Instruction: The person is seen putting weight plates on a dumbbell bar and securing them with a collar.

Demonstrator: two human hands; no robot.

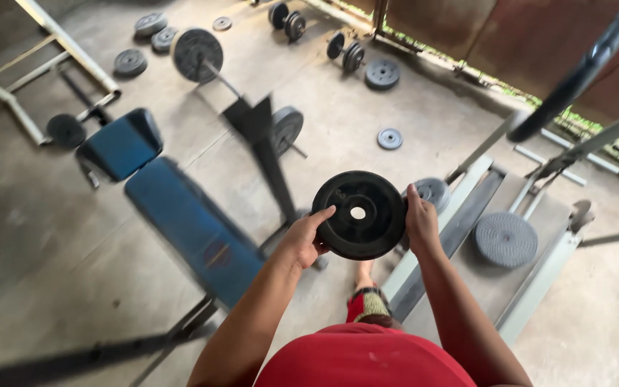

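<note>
Currently, head view: a black weight plate [359, 214] is held flat-face-up in front of the body, above the concrete floor [51, 236]. The left hand [305, 237] is clamped on the rim at 8 o'clock, thumb over the top face; the right hand [420, 221] is clamped on the rim at 3 o'clock. A blue bench [193, 228] lies at 9 o'clock of the plate, a grey plate [433, 192] just behind at 3 o'clock. For a sound hold, both grips are best kept opposite each other, the plate level, feet kept out from under it.
</note>
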